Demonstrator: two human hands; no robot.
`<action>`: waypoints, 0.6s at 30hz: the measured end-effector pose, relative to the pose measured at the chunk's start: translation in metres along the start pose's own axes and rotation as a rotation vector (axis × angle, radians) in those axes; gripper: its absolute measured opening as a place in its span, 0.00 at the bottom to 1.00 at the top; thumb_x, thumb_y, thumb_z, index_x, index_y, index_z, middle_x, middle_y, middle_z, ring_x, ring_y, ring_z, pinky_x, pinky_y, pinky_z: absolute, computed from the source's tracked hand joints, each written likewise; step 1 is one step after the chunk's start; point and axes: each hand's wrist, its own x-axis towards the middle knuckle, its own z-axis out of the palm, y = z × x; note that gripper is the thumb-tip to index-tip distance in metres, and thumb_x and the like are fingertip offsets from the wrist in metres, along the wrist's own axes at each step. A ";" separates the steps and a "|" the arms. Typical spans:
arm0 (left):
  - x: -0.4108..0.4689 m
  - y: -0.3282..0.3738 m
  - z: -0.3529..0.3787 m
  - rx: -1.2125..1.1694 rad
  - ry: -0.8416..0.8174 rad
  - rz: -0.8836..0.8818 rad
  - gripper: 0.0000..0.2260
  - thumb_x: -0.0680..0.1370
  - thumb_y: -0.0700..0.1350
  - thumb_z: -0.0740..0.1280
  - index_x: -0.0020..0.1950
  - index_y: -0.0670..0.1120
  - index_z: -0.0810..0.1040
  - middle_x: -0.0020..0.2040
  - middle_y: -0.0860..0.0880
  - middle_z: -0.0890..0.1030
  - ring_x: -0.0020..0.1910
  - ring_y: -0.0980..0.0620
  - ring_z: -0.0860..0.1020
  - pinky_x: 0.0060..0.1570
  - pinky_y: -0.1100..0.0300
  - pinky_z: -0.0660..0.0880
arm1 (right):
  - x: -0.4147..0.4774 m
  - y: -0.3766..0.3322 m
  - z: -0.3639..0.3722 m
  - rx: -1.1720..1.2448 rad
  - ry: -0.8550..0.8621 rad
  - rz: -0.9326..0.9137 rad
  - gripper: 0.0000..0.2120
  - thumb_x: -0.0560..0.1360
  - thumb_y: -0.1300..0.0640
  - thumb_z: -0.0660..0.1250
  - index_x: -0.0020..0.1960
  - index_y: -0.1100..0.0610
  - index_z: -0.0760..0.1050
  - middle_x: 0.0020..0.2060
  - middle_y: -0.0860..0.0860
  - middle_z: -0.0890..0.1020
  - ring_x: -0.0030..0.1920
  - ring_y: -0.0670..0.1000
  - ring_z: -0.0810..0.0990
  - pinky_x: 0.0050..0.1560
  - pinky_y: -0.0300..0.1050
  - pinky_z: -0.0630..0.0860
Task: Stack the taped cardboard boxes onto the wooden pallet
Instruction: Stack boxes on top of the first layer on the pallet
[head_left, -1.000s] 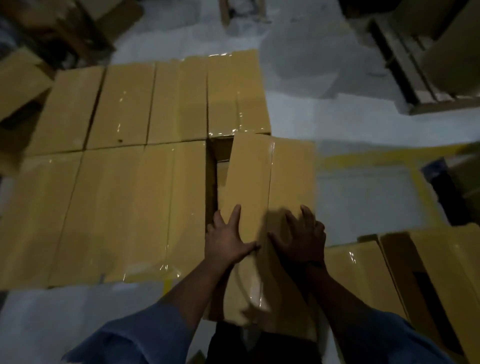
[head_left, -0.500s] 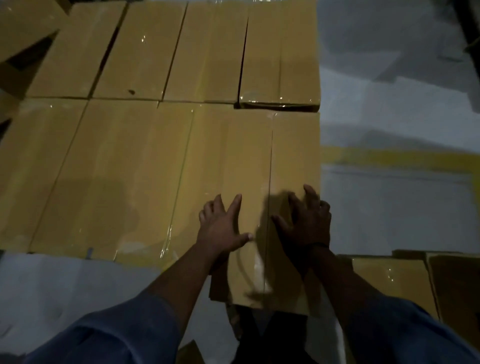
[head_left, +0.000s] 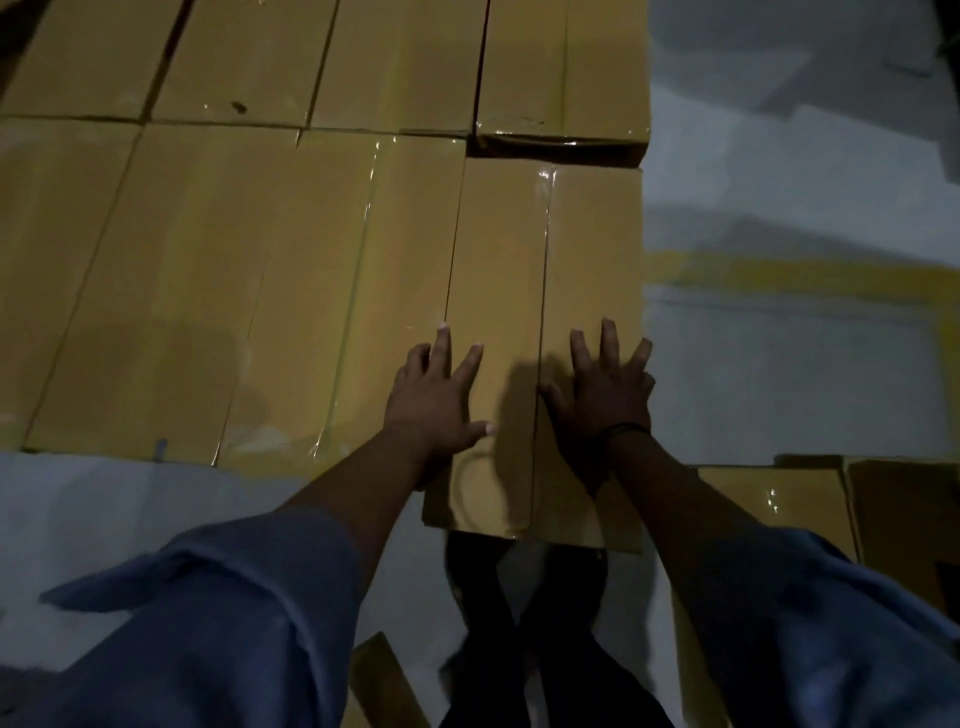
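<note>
Dim grey floor (head_left: 779, 389) with a yellow line (head_left: 779, 270) is showing right of the stacked layer. Left hand (head_left: 434, 400) and right hand (head_left: 605, 395) are lying flat, fingers spread, pressing on top of the last box (head_left: 545, 249) and gripping nothing. A second ago this box was sitting skewed over a dark gap. Now it is lying level, its long side touching the neighbouring box (head_left: 332, 291) and its far end nearly meeting the rear box (head_left: 566, 67). Its near end is still sticking out past the front row (another shove looks needed). The pallet is hiding under the layer. More boxes (head_left: 769, 499) are waiting at right.
</note>
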 end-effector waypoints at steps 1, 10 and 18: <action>0.000 -0.001 -0.001 -0.002 -0.009 0.001 0.50 0.74 0.71 0.67 0.84 0.59 0.39 0.83 0.44 0.34 0.81 0.36 0.46 0.76 0.39 0.59 | -0.008 -0.002 0.001 -0.025 -0.003 -0.012 0.44 0.74 0.24 0.53 0.81 0.44 0.45 0.82 0.52 0.40 0.78 0.71 0.39 0.72 0.73 0.56; -0.001 0.000 -0.009 -0.011 -0.086 -0.033 0.49 0.73 0.61 0.71 0.84 0.60 0.40 0.84 0.45 0.35 0.81 0.36 0.44 0.76 0.39 0.61 | -0.111 -0.008 0.072 -0.184 0.030 -0.635 0.53 0.70 0.18 0.53 0.83 0.48 0.42 0.82 0.57 0.40 0.79 0.69 0.37 0.69 0.81 0.41; -0.025 0.014 0.006 -0.118 -0.116 -0.106 0.51 0.72 0.52 0.74 0.84 0.59 0.41 0.84 0.48 0.36 0.82 0.38 0.40 0.74 0.35 0.62 | -0.122 0.003 0.085 -0.252 0.089 -0.618 0.38 0.77 0.32 0.61 0.81 0.45 0.53 0.82 0.56 0.53 0.80 0.69 0.50 0.72 0.79 0.46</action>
